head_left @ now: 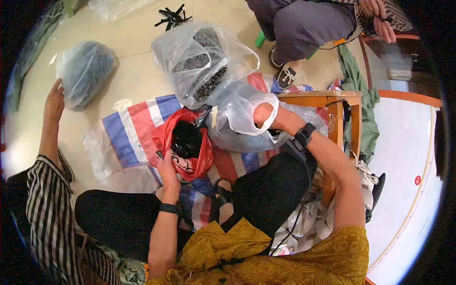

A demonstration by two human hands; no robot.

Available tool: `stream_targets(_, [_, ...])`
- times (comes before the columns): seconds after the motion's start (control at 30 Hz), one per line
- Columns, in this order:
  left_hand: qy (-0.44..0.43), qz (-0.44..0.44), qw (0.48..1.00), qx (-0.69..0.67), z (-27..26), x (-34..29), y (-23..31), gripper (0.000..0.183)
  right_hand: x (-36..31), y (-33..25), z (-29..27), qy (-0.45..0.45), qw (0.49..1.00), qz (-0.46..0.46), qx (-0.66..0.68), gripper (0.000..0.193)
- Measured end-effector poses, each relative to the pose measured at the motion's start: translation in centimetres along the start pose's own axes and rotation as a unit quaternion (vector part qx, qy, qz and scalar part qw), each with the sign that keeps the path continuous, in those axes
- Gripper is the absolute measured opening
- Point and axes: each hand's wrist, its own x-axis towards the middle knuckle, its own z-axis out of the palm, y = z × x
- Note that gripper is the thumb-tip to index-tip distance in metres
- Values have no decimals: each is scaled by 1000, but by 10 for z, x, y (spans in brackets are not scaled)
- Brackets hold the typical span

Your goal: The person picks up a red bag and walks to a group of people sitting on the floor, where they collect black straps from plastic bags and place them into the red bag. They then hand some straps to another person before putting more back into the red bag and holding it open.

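Observation:
At the near rim of a red plastic bag (204,161), my left hand (167,170) is closed with a small dark piece (160,154) between its fingers. The bag gapes, and a heap of black pieces (186,140) shows inside. My right hand (267,116) reaches through the mouth of a clear plastic bag (228,133); its fingers are hidden there. Just beyond stands a larger clear bag (166,52) filled with small black parts (211,83).
A striped woven sheet (135,128) lies under the bags. To the left, a person's hand (54,102) touches a dark-filled clear bag (88,73). A wooden stool (349,97) stands right. Another person's hands (380,21) work at top right. Black strips (172,17) lie on the floor.

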Motion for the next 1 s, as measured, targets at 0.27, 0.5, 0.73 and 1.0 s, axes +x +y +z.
stream_targets(0.27, [6,6,1000,14,7,-6,1,16,-14,-7,-20,-81,861,352,358,31])
stream_targets(0.5, [28,5,1000,3,19,-13,13,18,-7,-13,-13,-18,997,-22,76,31])
stream_targets(0.73, [-31,-44,998,-45,3,-1,-3,19,9,-43,-58,-1,998,-61,21,13])
stream_targets(1.0, [53,-21,998,36,9,-2,1,24,12,-38,-100,155,972,76,161,30])
